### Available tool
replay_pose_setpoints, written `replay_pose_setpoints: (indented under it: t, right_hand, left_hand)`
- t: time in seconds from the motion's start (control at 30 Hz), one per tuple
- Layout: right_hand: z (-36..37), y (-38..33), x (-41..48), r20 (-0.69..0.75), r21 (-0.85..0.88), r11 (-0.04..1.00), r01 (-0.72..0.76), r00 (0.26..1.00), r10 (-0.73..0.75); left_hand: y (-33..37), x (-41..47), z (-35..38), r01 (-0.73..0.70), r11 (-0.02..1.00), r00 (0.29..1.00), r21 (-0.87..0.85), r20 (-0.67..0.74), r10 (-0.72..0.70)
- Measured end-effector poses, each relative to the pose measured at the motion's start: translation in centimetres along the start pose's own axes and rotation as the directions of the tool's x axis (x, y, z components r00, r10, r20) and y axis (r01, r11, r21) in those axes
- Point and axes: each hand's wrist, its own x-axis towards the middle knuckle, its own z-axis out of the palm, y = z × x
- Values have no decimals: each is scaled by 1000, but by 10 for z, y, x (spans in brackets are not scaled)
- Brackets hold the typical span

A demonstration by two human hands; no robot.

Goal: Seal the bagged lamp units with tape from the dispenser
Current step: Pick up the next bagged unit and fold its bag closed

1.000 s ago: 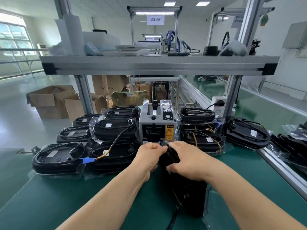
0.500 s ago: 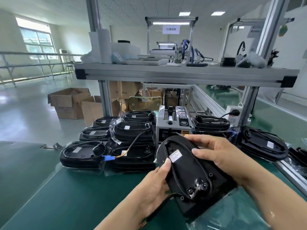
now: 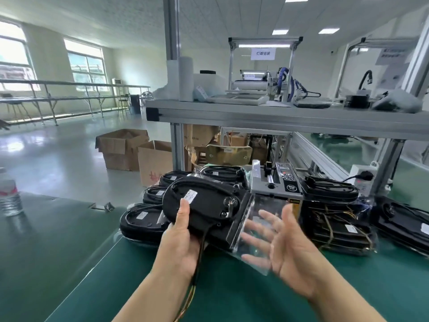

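My left hand [image 3: 183,235] grips a black oval lamp unit [image 3: 204,203] from below, thumb on its top face, and holds it above the green table. The unit sits in a clear plastic bag whose loose open end [image 3: 260,226] trails to the right. My right hand [image 3: 285,249] is spread with straight fingers, palm up, under and behind that clear flap. The grey tape dispenser [image 3: 278,184] stands just behind the bag. Wires hang from the unit past my left wrist.
Bagged black lamp units are piled left [image 3: 144,219] and right [image 3: 334,219] of the dispenser. The green table [image 3: 232,293] lies below. An aluminium shelf frame [image 3: 278,117] crosses overhead. A water bottle [image 3: 9,196] stands far left; cardboard boxes [image 3: 130,152] sit on the floor.
The lamp unit has been lifted and swung left in my left hand. My right hand let go of the unit and opened under the bag's loose end. The view turned left.
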Motion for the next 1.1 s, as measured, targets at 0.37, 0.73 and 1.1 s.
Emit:
replay_pose_setpoints:
  t: [0.37,0.73,1.1]
  right_hand:
    - [104,-1,163,-209,-323,946,22,973,-94]
    - [127,-2,274,-99,-810,584,44,973,-210]
    - [120,12,313,-74,-989,137,-62,994,-81]
  left_hand:
    - [117,104,-8,-90,952,989,293,-85,120]
    - [118,253,-16,-297,858,870,418,-251,424]
    - [100,310,-38,-202,680,800,704,-282,530]
